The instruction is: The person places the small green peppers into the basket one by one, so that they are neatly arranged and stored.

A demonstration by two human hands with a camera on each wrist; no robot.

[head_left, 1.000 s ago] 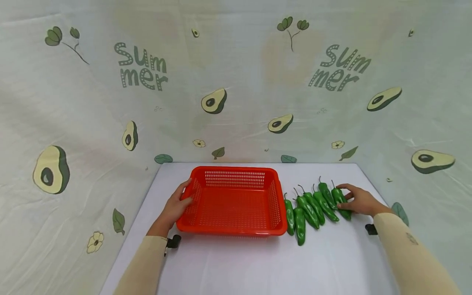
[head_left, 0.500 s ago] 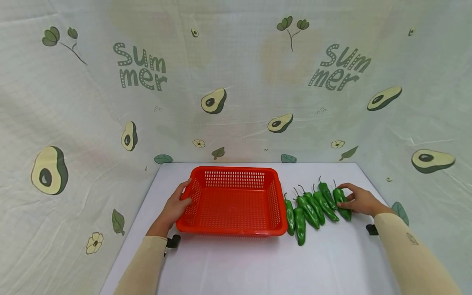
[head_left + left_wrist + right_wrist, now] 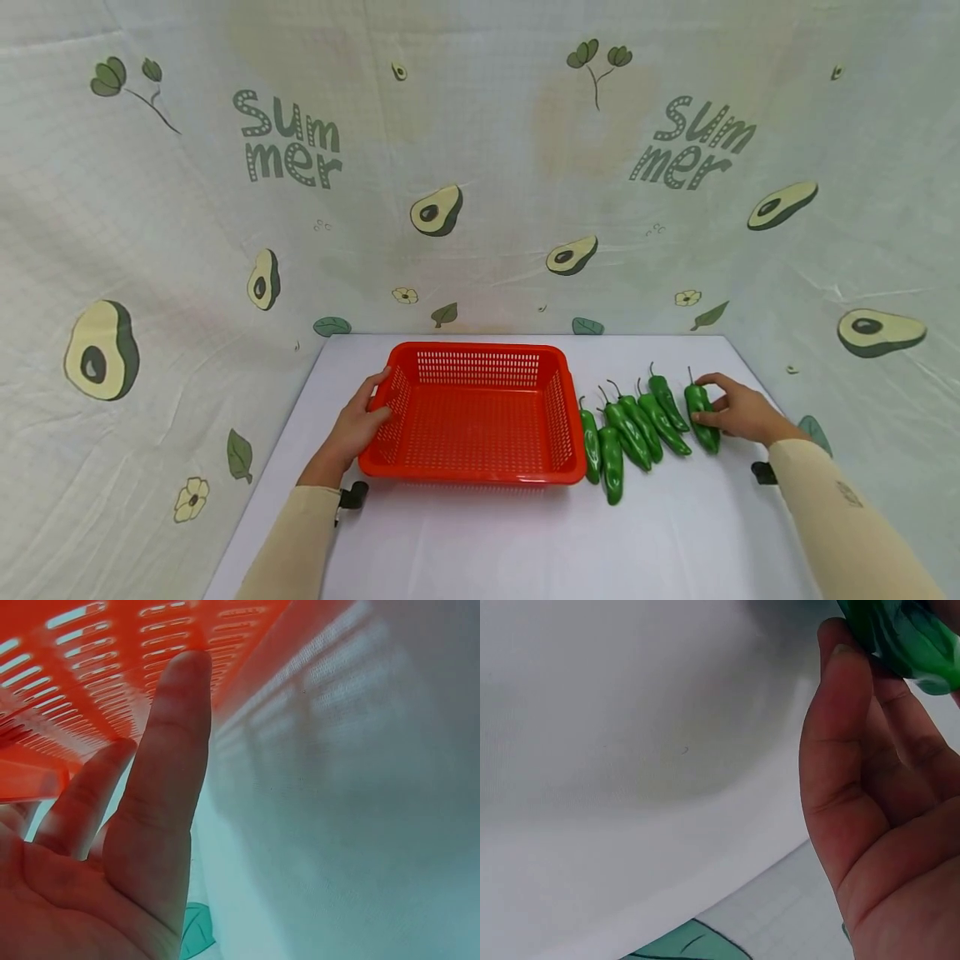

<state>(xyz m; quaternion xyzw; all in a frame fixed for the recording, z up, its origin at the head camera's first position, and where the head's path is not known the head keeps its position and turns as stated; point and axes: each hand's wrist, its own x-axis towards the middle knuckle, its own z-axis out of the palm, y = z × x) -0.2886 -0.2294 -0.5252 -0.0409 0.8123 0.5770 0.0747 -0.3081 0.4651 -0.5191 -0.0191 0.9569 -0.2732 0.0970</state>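
A red plastic basket (image 3: 472, 477) with slotted walls stands on the white table. My left hand (image 3: 354, 425) grips its left rim, thumb over the edge. In the left wrist view the fingers (image 3: 169, 742) lie against the outer slotted wall. My right hand (image 3: 742, 410) pinches a green chili pepper (image 3: 699, 403), the rightmost one, with thumb and fingers around its body. Only part of that pepper (image 3: 907, 641) shows in the right wrist view, at the top right corner, against the fingertips.
Several more green peppers (image 3: 628, 431) lie side by side between the basket and my right hand, stems toward the back. A white cloth (image 3: 480, 158) printed with avocados hangs behind and along both sides of the table (image 3: 555, 546).
My right hand has shifted slightly right with the rightmost pepper, so the gap to the neighbouring pepper is wider. My left hand and the basket stay put.
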